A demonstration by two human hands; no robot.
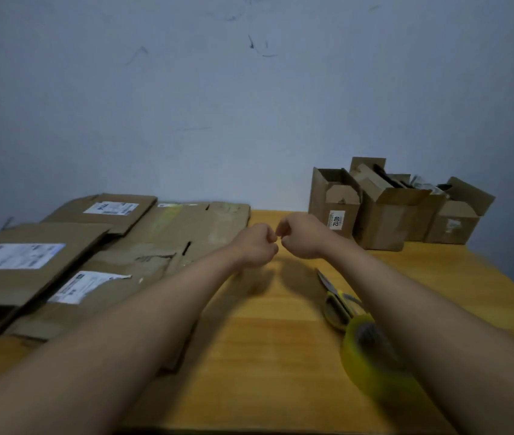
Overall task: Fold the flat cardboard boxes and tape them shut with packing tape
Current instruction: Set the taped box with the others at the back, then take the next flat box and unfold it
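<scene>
Wooden table [265, 356] carries flattened boxes [70, 262] at left, folded boxes [387, 211] far right, a tape roll [372, 350] and cutter [337, 302] near right, while the left hand [257, 244] and right hand [301, 235] meet as empty fists above it.

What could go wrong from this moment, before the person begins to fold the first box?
1. The scissors lie open-bladed under the right forearm; lowering the arm carelessly might catch the blades.
2. The tape roll sits beside that forearm and could be nudged away.
3. The flat cardboard boxes overlap in a loose pile, so pulling one may drag others. Both the left hand and the right hand are fists, holding nothing.
</scene>
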